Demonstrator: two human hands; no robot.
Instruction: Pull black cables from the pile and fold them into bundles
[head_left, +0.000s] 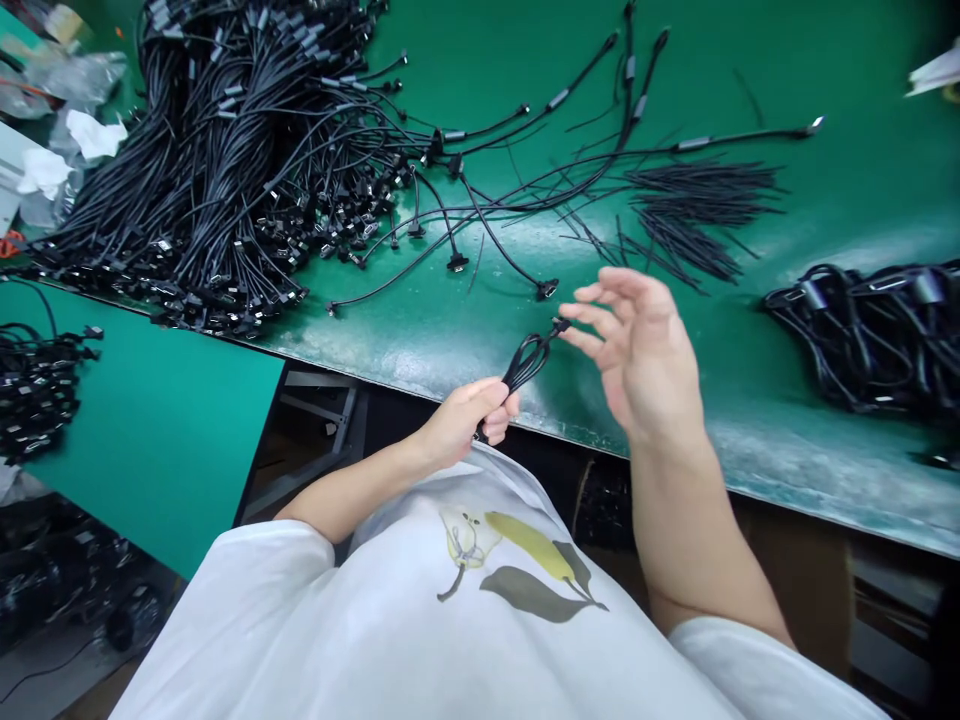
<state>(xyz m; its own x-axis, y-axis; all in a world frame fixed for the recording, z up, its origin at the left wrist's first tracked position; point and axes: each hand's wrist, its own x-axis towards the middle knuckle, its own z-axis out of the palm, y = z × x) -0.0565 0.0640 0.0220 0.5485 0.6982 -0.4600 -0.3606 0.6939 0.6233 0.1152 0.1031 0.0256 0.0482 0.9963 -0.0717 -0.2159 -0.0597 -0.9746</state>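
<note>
My left hand (pixel 469 422) is closed on a looped black cable (pixel 529 362) above the front edge of the bench. The cable's small connector (pixel 559 325) sticks out toward my right hand (pixel 637 358), which is open with fingers spread and nothing in them. Those fingers sit very close to the connector, and I cannot tell if they touch it. Beyond my hands, loose black cables with connectors (pixel 487 235) lie on the green bench mat (pixel 847 190). One connector (pixel 546 289) rests just above my right fingers.
A large heap of black cables (pixel 225 170) fills the back left of the mat. Thin black strands (pixel 705 210) lie at the centre right, and a coiled bundle (pixel 862 335) lies at the right. A lower green board (pixel 142 450) holds more cables (pixel 34 390). Plastic wrap (pixel 75 80) lies top left.
</note>
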